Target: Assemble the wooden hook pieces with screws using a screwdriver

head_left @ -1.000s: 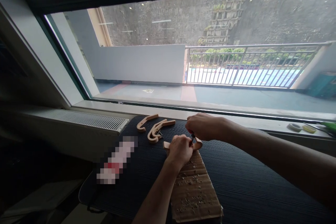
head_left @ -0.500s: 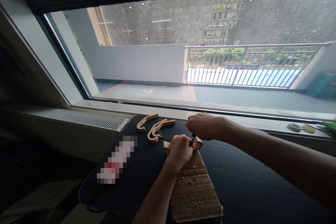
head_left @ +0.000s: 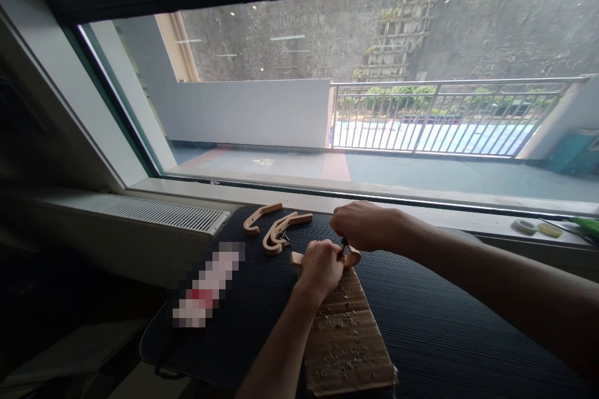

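My left hand (head_left: pixel 322 269) is closed over a curved wooden hook (head_left: pixel 354 257), pressing it against the far end of a corrugated cardboard piece (head_left: pixel 349 340). The hook's straight end sticks out left of the hand and its bent end to the right. Above the bent end, my right hand (head_left: pixel 364 225) is wrapped round a screwdriver (head_left: pixel 345 242) with its dark lower part pointing down at the hook. Most of the handle is hidden in the fist, and the tip is hidden near the left fingers. The cardboard is pitted with many small holes.
Several similar wooden hooks (head_left: pixel 277 238) lie on the black table (head_left: pixel 449 318) to the left, with small dark metal bits beside them. A blurred-out packet (head_left: pixel 208 290) is near the left edge. Tape rolls (head_left: pixel 525 226) sit on the windowsill; a vented radiator cover (head_left: pixel 154 209) adjoins the table.
My right hand has turned slightly and shifted a little to the left with the screwdriver. My left hand and the hook stay almost where they were.
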A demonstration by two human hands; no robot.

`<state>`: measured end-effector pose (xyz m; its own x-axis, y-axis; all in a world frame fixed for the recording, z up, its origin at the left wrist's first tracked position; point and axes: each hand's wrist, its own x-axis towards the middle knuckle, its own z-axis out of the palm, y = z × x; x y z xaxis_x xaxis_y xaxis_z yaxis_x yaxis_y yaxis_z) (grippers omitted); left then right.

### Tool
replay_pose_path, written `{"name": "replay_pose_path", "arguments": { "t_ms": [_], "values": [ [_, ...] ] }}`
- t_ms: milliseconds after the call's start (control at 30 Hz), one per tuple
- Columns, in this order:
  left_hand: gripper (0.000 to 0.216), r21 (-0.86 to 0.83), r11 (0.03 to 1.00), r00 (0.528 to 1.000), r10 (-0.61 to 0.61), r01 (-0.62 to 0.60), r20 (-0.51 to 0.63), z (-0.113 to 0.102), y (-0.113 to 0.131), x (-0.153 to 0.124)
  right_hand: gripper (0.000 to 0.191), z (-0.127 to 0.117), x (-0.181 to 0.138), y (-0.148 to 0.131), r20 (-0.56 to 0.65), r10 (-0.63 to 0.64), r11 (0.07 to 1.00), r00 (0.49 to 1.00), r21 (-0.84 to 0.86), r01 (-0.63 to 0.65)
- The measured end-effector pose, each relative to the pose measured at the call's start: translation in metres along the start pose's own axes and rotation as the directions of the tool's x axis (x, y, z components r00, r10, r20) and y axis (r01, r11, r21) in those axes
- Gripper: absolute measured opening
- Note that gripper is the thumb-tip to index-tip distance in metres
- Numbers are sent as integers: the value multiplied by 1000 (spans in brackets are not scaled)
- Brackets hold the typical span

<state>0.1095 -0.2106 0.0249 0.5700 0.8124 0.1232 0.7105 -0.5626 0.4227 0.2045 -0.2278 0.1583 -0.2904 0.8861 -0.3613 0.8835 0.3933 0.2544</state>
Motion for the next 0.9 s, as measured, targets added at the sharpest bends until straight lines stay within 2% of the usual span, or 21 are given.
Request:
{"name": "replay_pose_path", "arguments": {
  "t_ms": [133, 367, 633, 900],
  "values": [
    [22, -10, 1000, 1000, 9, -9, -11, -1, 0, 0, 9, 2, 2, 2, 4, -25, 1000, 1000, 14, 25],
    [21, -18, 999, 998, 50, -51, -25, 2, -2, 1, 10, 13, 6, 8, -14, -56, 997, 998, 54, 57],
    [23, -2, 998, 998, 67, -67, -13, 2, -3, 2, 6, 14, 8, 9, -20, -70, 993, 997, 89, 72],
    [19, 13, 999, 998, 48, -48, -29, 5, -4, 5, 19, 20, 15, 9, -17, -130, 989, 991, 65, 131]
  ]
}}
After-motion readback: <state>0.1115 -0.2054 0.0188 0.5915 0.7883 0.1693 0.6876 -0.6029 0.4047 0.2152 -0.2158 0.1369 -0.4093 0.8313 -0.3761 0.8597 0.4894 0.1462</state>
